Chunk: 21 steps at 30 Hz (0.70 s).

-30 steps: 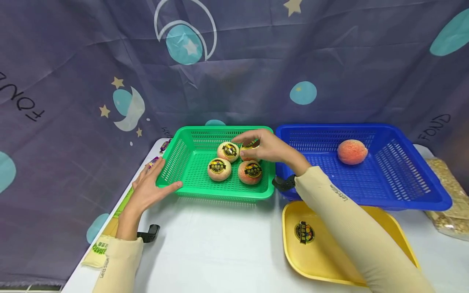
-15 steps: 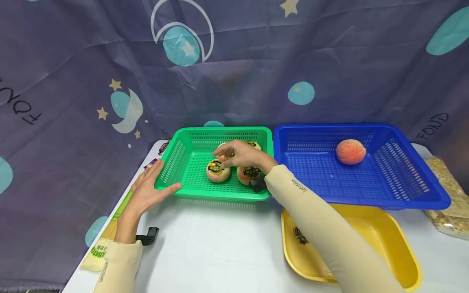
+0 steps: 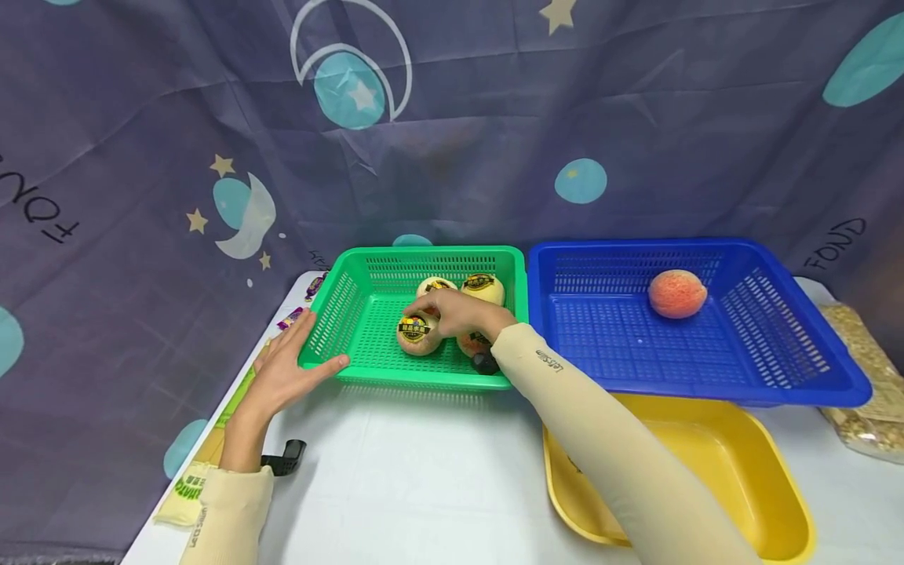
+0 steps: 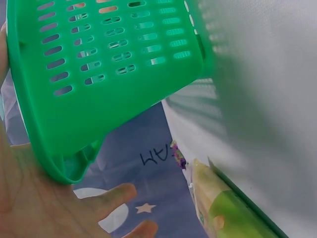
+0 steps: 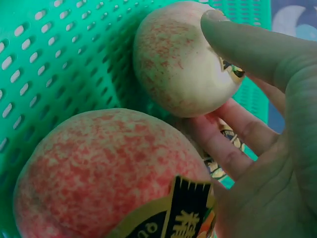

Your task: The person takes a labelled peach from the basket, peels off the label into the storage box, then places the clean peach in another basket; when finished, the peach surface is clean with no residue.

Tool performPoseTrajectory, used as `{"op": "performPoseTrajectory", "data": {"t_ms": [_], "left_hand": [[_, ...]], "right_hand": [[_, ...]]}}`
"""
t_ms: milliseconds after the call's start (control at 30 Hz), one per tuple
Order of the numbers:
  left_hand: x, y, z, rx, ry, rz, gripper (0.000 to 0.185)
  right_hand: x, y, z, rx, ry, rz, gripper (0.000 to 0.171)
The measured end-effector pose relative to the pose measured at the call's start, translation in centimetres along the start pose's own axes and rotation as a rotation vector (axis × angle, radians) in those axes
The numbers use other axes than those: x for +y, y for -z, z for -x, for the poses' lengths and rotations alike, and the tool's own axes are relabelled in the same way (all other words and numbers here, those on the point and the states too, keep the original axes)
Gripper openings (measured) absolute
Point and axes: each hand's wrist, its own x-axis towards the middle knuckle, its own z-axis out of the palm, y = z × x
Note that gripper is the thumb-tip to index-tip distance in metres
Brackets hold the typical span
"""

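Observation:
In the head view, my right hand [image 3: 455,311] reaches into the green basket [image 3: 367,375] and grips the front-left peach [image 3: 417,337], which has a black-and-gold sticker. The right wrist view shows the thumb [image 5: 252,47] on one side of this pale, red-flecked peach [image 5: 173,64] and fingers on the other. A redder peach [image 5: 109,168] lies close by. Two more stickered peaches sit behind, one pale [image 3: 483,288] and one partly hidden by the hand [image 3: 435,283]. My left hand [image 3: 282,369], fingers extended and thumb spread, rests at the basket's left end.
Right of the green basket stands a blue basket [image 3: 706,388] holding one peach [image 3: 677,294]. A yellow tray [image 3: 749,471] lies in front, partly under my right forearm. A bag of grain-like food [image 3: 872,384] is far right; wrapped candies [image 3: 290,317] and a green-yellow packet [image 3: 187,490] line the left edge.
My right hand has moved left and toward me, from the back-right peach to the front-left one, and now grips it. The left hand has stayed at the basket's end.

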Motion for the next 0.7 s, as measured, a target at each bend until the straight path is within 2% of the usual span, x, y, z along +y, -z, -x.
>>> {"op": "performPoseTrajectory", "data": {"t_ms": [133, 233, 367, 700], "left_hand": [[-0.05, -0.05, 0.02, -0.005, 0.002, 0.001, 0.107], [-0.06, -0.12, -0.05, -0.013, 0.006, 0.007, 0.107], [0.00, -0.16, -0.11, -0.021, 0.010, 0.012, 0.107], [0.05, 0.15, 0.16, -0.027, 0.026, 0.020, 0.107]], "right_hand": [[-0.16, -0.27, -0.62, -0.027, 0.020, 0.101, 0.066], [-0.22, -0.39, -0.77, -0.056, 0.000, 0.132, 0.071], [-0.24, -0.43, -0.65, -0.079, -0.034, 0.128, 0.074], [-0.89, 0.24, -0.45, -0.078, -0.002, 0.076, 0.072]]}}
